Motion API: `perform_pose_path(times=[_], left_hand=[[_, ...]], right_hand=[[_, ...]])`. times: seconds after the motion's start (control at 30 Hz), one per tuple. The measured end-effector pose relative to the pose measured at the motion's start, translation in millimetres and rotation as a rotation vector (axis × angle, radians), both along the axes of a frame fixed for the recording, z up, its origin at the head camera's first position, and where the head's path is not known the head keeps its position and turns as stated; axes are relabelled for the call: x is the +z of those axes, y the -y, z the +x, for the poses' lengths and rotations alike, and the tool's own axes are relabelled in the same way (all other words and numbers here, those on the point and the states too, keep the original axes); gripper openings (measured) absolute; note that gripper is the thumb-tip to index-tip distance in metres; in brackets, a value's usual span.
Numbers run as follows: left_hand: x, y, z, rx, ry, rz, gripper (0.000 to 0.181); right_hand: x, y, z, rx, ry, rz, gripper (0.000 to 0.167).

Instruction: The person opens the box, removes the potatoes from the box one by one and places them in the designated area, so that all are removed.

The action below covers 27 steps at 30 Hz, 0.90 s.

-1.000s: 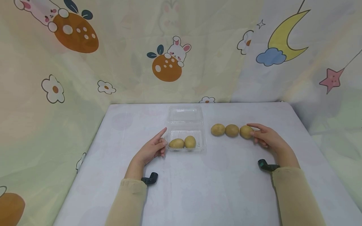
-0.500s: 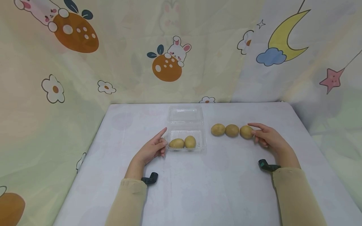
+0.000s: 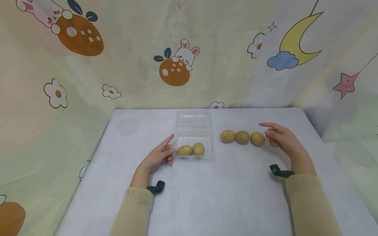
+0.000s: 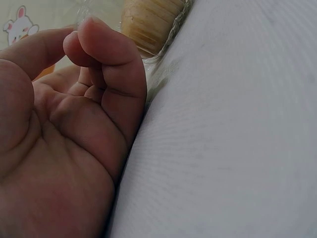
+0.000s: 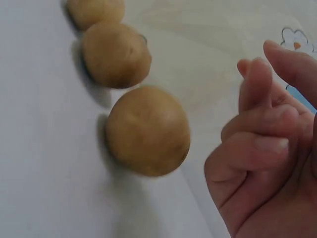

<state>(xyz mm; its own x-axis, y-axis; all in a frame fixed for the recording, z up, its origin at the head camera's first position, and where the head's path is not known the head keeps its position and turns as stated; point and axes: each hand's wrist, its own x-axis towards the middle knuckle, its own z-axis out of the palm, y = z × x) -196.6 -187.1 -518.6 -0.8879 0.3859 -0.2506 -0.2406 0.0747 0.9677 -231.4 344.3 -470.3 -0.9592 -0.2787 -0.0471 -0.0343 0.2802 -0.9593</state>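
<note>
In the head view, a clear hinged plastic box (image 3: 208,144) lies with its lid laid back, holding two yellowish potatoes (image 3: 198,149) side by side. My left hand (image 3: 157,156) is at the box's left edge, index finger extended, other fingers loosely bent; whether it touches the box I cannot tell. Three potatoes (image 3: 242,137) form a row right of the box. My right hand (image 3: 282,139) is just right of the rightmost potato (image 3: 257,139), index finger extended and nothing held; a gap separates them in the right wrist view, where the hand (image 5: 277,148) is beside the potato (image 5: 148,131).
The table (image 3: 206,203) has a pale cover. A patterned cloth (image 3: 130,59) hangs behind it and along both sides. Each wrist wears a small dark device, the left one (image 3: 157,187) and the right one (image 3: 280,171).
My right hand has let go of the rightmost potato and drawn slightly to the right, its index finger raised. The left hand, box and potatoes stay where they were.
</note>
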Motion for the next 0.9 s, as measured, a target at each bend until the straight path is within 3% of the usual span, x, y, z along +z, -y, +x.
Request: perform_pose_path(times=[0.13, 0.3, 0.57, 0.77, 0.9], left_hand=[[-1.0, 1.0, 0.0, -0.002, 0.004, 0.002, 0.067], [-0.9, 1.8, 0.0, -0.009, 0.013, 0.005, 0.067], [-1.1, 2.0, 0.3, -0.005, 0.012, 0.009, 0.067], [-0.7, 1.3, 0.3, -0.003, 0.009, 0.004, 0.067], [-0.3, 1.1, -0.2, 0.000, 0.019, 0.005, 0.067]], right_hand=[[12.7, 15.2, -3.2, 0.146, -0.038, 0.007, 0.039], [23.2, 38.6, -11.2, 0.268, -0.014, 0.073, 0.041], [35.5, 79.4, -23.9, 0.305, 0.123, 0.234, 0.044], [38.5, 104.9, -31.1, 0.384, 0.145, 0.194, 0.040], [39.9, 118.0, -32.7, 0.368, 0.223, 0.194, 0.039]])
